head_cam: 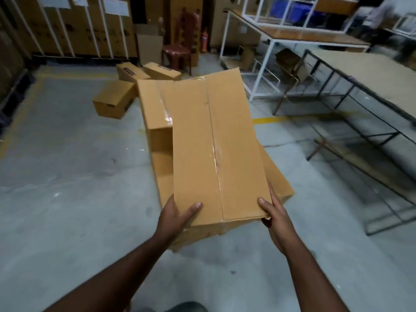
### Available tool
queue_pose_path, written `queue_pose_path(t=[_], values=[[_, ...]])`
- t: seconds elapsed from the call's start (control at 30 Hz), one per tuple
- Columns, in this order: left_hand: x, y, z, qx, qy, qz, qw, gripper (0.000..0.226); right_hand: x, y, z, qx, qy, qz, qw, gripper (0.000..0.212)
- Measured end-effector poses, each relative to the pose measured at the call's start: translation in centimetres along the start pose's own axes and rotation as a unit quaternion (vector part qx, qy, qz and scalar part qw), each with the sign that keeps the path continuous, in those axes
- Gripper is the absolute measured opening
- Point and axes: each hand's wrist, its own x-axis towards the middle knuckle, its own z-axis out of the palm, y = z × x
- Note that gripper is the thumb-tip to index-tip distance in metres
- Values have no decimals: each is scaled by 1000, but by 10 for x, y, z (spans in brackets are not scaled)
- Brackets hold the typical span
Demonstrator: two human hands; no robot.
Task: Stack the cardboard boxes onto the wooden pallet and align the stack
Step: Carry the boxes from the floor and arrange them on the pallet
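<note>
Cardboard filled the middle of the view: a long taped box (216,149) was gripped at its near end by both hands. The left hand (174,218) clamped the near-left corner, thumb on top, other fingers hidden underneath. The right hand (275,218) grasped the near-right corner the same way. That box sat skewed over a second box (157,122) beneath it, whose left side jutted out. Beyond the held box, three smaller boxes (114,99) lay scattered on the concrete floor (67,176). To the held box's right stood a metal-framed table (371,86). No pallet could be made out.
</note>
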Motion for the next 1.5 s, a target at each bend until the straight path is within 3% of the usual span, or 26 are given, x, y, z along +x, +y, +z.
queue_pose_path(t=[0.1,0.27,0.37,0.77,0.97,1.1,1.23,1.5], values=[[-3,17,73,7,-11,-5,1000,88,-4,-8,-74,-4,24,17,1000,50],[10,43,160,17,-16,-10,1000,85,33,-20,-159,-16,32,20,999,55],[28,48,205,10,-16,-15,1000,71,67,-21,-200,-14,42,13,999,54],[200,74,384,23,7,-48,999,97,273,-68,-346,-61,-10,24,998,51],[257,107,437,19,25,-70,997,94,365,-90,-395,-40,-37,55,997,49],[296,119,459,17,46,-101,994,114,424,-94,-411,-25,-68,75,995,49],[330,128,492,34,88,-108,990,93,486,-100,-426,-13,-103,95,990,48],[384,167,555,26,166,-123,978,93,592,-139,-460,-10,-176,107,979,47]])
